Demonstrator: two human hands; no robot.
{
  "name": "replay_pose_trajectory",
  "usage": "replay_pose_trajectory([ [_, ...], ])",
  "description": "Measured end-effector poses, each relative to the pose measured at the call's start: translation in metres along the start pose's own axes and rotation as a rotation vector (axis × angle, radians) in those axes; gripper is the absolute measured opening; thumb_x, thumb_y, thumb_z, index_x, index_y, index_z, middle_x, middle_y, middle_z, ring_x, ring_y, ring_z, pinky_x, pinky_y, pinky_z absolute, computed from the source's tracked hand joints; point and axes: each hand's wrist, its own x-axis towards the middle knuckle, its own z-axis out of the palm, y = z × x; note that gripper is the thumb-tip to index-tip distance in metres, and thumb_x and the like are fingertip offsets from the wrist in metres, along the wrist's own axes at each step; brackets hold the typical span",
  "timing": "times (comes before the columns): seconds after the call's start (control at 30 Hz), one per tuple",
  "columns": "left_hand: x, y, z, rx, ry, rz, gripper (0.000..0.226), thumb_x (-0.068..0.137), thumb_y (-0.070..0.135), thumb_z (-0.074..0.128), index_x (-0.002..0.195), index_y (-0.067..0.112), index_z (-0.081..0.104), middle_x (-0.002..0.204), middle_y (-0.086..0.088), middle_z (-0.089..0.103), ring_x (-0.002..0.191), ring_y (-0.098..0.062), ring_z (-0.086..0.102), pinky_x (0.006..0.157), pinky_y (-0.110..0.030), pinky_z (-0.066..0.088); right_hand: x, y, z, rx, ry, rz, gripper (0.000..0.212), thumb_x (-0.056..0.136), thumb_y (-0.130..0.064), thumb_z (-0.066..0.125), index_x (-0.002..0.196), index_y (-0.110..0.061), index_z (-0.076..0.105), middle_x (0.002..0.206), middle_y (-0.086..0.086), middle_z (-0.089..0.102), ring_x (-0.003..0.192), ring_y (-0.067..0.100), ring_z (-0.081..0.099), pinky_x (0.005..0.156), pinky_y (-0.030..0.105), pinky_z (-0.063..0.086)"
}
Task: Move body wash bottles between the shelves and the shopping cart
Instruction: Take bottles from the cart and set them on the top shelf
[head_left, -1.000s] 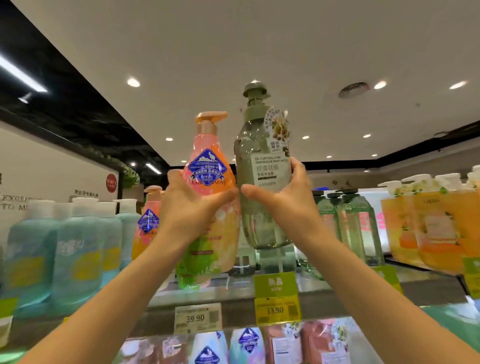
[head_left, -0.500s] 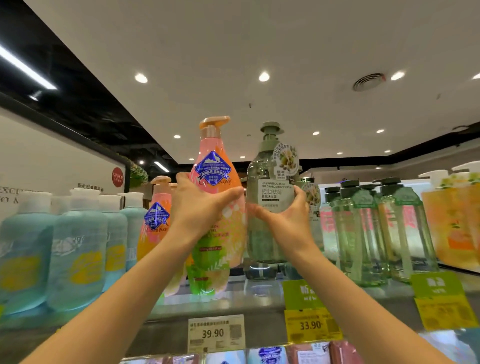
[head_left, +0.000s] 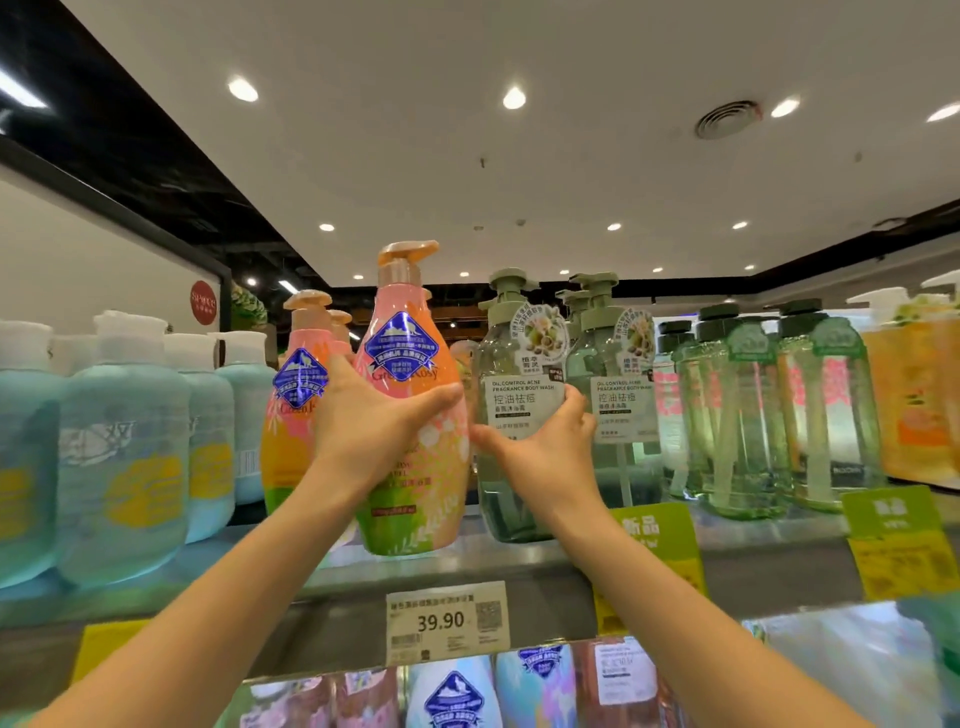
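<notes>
Both bottles have come down since a second ago: you were holding them up against the ceiling, and now they sit at shelf level. Your left hand (head_left: 374, 431) wraps the pink and orange pump bottle (head_left: 413, 415) round its middle, thumb across the front, fingers behind. It stands upright, long axis vertical, its orange pump spout pointing right, its base at the front edge of the shelf (head_left: 519, 564); whether it touches the shelf you cannot tell from here. Your right hand (head_left: 540, 452) grips the clear green body wash bottle (head_left: 511, 410) low on its label, thumb at the left side, fingers curled round the right. That bottle is also upright, its base on or just above the shelf, with a matching green bottle (head_left: 618, 405) just behind and to its right. Both your forearms reach up and forward, converging, so the two held bottles stand side by side, nearly touching. Another pink bottle (head_left: 291, 410) stands behind your left hand. Teal bottles (head_left: 124, 457) fill the shelf's left end. A 39.90 price tag (head_left: 447, 621) hangs on the shelf edge below.
</notes>
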Motion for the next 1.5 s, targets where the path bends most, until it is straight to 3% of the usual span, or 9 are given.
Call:
replay_pose_trajectory([
  [0.17, -0.008, -0.003, 0.004, 0.011, -0.016, 0.036, 0.090, 0.051, 0.047, 0.087, 0.120, 0.020, 0.035, 0.110, 0.002, 0.053, 0.102, -0.020, 0.055, 0.091, -0.045, 0.049, 0.000, -0.004, 0.001, -0.068, 0.019, 0.017, 0.109, 0.066, -0.047, 0.081, 0.143, -0.013, 0.011, 0.135, 0.011, 0.026, 0.125, 0.030, 0.033, 0.105, 0.046, 0.038],
  [0.27, -0.014, -0.005, 0.002, 0.029, -0.008, 0.041, 0.093, 0.055, 0.043, 0.086, 0.127, 0.014, 0.034, 0.107, 0.004, 0.050, 0.099, -0.018, 0.053, 0.088, -0.037, 0.047, 0.000, -0.012, -0.002, -0.155, -0.032, 0.045, 0.124, 0.069, -0.049, 0.077, 0.148, -0.007, -0.009, 0.147, 0.018, 0.012, 0.134, 0.036, 0.028, 0.109, 0.046, 0.033],
  [0.47, -0.016, -0.009, -0.007, 0.025, 0.011, -0.020, 0.099, 0.043, 0.058, 0.081, 0.120, 0.013, 0.037, 0.111, -0.005, 0.058, 0.101, -0.026, 0.059, 0.089, -0.046, 0.050, -0.007, -0.028, -0.015, -0.470, -0.122, 0.017, 0.131, 0.072, -0.047, 0.075, 0.143, -0.006, -0.027, 0.151, 0.020, 0.010, 0.136, 0.035, 0.029, 0.105, 0.041, 0.037],
  [0.6, -0.017, -0.007, -0.002, 0.057, 0.001, 0.009, 0.087, 0.052, 0.048, 0.085, 0.116, 0.017, 0.035, 0.108, 0.002, 0.053, 0.100, -0.021, 0.054, 0.088, -0.038, 0.047, -0.010, -0.026, -0.027, -0.580, -0.200, 0.084, 0.123, 0.073, -0.040, 0.078, 0.146, 0.003, -0.012, 0.145, 0.020, 0.030, 0.126, 0.032, 0.044, 0.096, 0.036, 0.044],
  [0.7, -0.020, -0.005, 0.002, 0.064, 0.007, 0.039, 0.097, 0.052, 0.048, 0.085, 0.127, 0.016, 0.033, 0.109, 0.004, 0.048, 0.101, -0.017, 0.049, 0.087, -0.034, 0.042, -0.008, -0.025, -0.023, -0.639, -0.187, 0.077, 0.110, 0.072, -0.043, 0.078, 0.143, 0.008, 0.011, 0.134, 0.018, 0.038, 0.119, 0.029, 0.050, 0.088, 0.032, 0.047],
  [0.83, -0.022, -0.006, 0.000, 0.052, 0.021, 0.027, 0.108, 0.047, 0.054, 0.082, 0.133, 0.016, 0.030, 0.122, -0.002, 0.052, 0.109, -0.022, 0.051, 0.095, -0.041, 0.044, -0.006, -0.022, -0.017, -0.654, -0.152, 0.083, 0.095, 0.074, -0.043, 0.076, 0.136, 0.004, 0.023, 0.128, 0.015, 0.039, 0.114, 0.028, 0.053, 0.085, 0.030, 0.047],
  [0.9, -0.022, -0.006, -0.001, 0.062, 0.020, 0.021, 0.110, 0.045, 0.057, 0.081, 0.133, 0.016, 0.029, 0.127, -0.006, 0.052, 0.114, -0.026, 0.052, 0.097, -0.045, 0.045, -0.005, -0.018, -0.013, -0.663, -0.123, 0.079, 0.089, 0.075, -0.043, 0.075, 0.133, 0.003, 0.025, 0.128, 0.015, 0.038, 0.114, 0.029, 0.053, 0.085, 0.031, 0.047],
  [1.3, -0.022, -0.009, 0.000, 0.073, 0.032, 0.021, 0.102, 0.051, 0.054, 0.082, 0.131, 0.017, 0.031, 0.125, -0.004, 0.052, 0.113, -0.025, 0.052, 0.091, -0.037, 0.044, 0.012, -0.011, 0.004, -0.716, -0.085, 0.134, 0.083, 0.082, -0.034, 0.072, 0.134, 0.006, 0.022, 0.127, 0.016, 0.040, 0.114, 0.028, 0.054, 0.080, 0.029, 0.047],
  [1.5, -0.024, -0.005, -0.001, 0.089, 0.020, 0.011, 0.119, 0.033, 0.070, 0.069, 0.132, 0.017, 0.030, 0.125, -0.005, 0.053, 0.113, -0.026, 0.053, 0.094, -0.045, 0.047, 0.015, -0.010, 0.005, -0.725, -0.091, 0.152, 0.085, 0.080, -0.035, 0.073, 0.134, 0.006, 0.022, 0.125, 0.016, 0.041, 0.113, 0.028, 0.054, 0.072, 0.027, 0.042],
])
